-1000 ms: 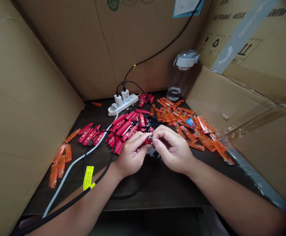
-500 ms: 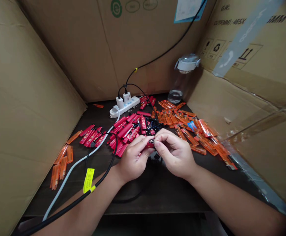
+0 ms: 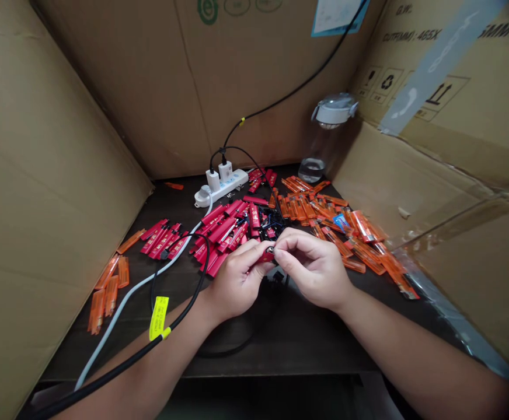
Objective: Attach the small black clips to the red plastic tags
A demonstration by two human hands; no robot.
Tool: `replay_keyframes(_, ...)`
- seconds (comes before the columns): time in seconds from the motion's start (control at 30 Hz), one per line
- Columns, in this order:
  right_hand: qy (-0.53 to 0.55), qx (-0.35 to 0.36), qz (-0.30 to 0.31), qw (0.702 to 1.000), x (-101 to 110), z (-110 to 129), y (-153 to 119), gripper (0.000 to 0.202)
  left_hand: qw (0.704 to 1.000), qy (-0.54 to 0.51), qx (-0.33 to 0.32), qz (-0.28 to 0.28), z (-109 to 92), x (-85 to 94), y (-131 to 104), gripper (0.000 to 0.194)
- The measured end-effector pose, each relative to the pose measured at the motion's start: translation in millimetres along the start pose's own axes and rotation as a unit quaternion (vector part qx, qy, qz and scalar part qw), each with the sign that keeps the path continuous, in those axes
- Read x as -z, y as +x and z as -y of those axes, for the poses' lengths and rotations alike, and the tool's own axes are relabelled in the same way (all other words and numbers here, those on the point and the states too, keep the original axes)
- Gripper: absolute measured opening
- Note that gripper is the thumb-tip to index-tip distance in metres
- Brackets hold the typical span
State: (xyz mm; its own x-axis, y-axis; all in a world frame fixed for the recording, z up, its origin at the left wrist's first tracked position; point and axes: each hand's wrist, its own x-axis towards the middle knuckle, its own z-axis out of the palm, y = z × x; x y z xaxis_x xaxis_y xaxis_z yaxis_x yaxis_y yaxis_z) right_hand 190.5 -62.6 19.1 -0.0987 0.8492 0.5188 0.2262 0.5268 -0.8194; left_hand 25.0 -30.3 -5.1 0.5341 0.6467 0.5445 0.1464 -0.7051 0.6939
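Note:
My left hand point(image 3: 239, 279) is closed on a small red case point(image 3: 266, 255), its open end facing right with a metallic part showing. The fingertips of my right hand point(image 3: 313, 268) are pinched at that end; whatever they grip is too small to make out. Just behind my hands lies a pile of red cases point(image 3: 223, 228), with small black parts point(image 3: 273, 220) at its right side. A smaller group of red cases point(image 3: 160, 239) is further left. Orange translucent lighter bodies point(image 3: 307, 207) are heaped to the right of the red pile.
A white power strip point(image 3: 222, 188) with plugs stands at the back. A clear bottle point(image 3: 322, 140) is at the back right. A black cable point(image 3: 140, 354) and a pale cable point(image 3: 125, 306) cross the left side. Cardboard walls point(image 3: 246, 70) surround the dark table point(image 3: 307, 356).
The view has shifted slightly. Both hands stay together at the red case, with hardly any change in their grip.

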Motion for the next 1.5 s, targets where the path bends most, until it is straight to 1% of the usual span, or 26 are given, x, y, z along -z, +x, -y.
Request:
replay_keyframes(0.17,-0.003,0.002,0.006,1.0,0.3,1.3,0.3,0.014,1.0,-0.017,0.007,0.014,-0.8,1.0,1.1,0.022)
replay_keyframes(0.33,-0.01,-0.007,0.003,1.0,0.4,2.4,0.8,0.015,0.999,-0.033,0.01,0.011,-4.0,1.8,2.7,0.023)
replay_keyframes(0.57,0.035,-0.02,0.007,0.999,1.1,2.4,2.7,0.016,0.998,-0.051,0.029,0.025,-7.9,3.0,3.5,0.015)
replay_keyframes(0.73,0.055,-0.036,0.013,0.998,0.8,4.4,2.8,0.02,0.998,-0.054,0.037,0.025,-7.7,3.6,2.2,0.014)
replay_keyframes(0.83,0.061,-0.03,0.015,0.998,1.0,5.6,3.2,0.019,0.998,-0.038,0.034,0.02,-7.9,3.8,1.1,0.014)
replay_keyframes(0.93,0.063,-0.027,0.021,0.997,1.6,5.1,3.3,0.018,0.999,-0.025,0.031,0.027,-8.2,4.4,0.3,0.014)
replay_keyframes(1.33,0.07,-0.031,0.049,0.996,5.4,1.8,3.6,0.019,0.999,-0.029,0.013,0.043,-10.1,5.6,1.7,0.013)
replay_keyframes(1.43,0.067,-0.035,0.038,0.996,4.0,2.4,4.3,0.02,0.999,-0.029,0.021,0.038,-10.4,5.0,2.3,0.013)
replay_keyframes(1.5,0.073,-0.064,0.032,0.995,4.6,0.8,5.8,0.02,0.998,-0.039,0.045,0.019,-9.0,5.0,4.1,0.014)
